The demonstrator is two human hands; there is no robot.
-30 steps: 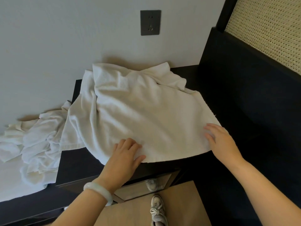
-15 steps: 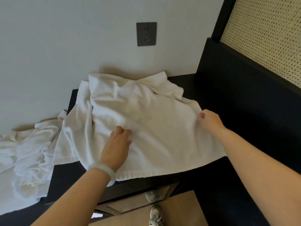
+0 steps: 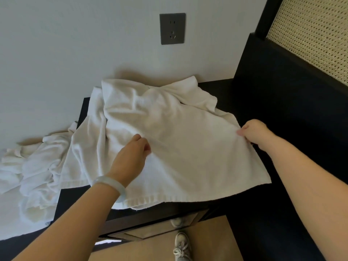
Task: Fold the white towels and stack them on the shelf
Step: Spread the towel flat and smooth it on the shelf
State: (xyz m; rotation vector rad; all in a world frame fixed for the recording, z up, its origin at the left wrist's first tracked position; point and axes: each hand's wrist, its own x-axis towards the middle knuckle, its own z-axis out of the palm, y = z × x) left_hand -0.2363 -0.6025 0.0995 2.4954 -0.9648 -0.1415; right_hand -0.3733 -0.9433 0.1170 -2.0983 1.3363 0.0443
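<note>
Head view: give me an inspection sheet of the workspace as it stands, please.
Surface: dark table, mostly under cloth.
Job's things: towel spread on the table, wrinkled, not yet folded; heap of towels crumpled to its left.
Clutter: nothing seen.
Hands: left hand pinches the towel near its middle; right hand grips its right edge.
Cables: nothing seen.
Surroundings: socket on the wall; woven panel at right; shoe on the floor.

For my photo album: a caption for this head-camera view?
Left hand and right hand pinch a white towel spread on a dark shelf.
</note>
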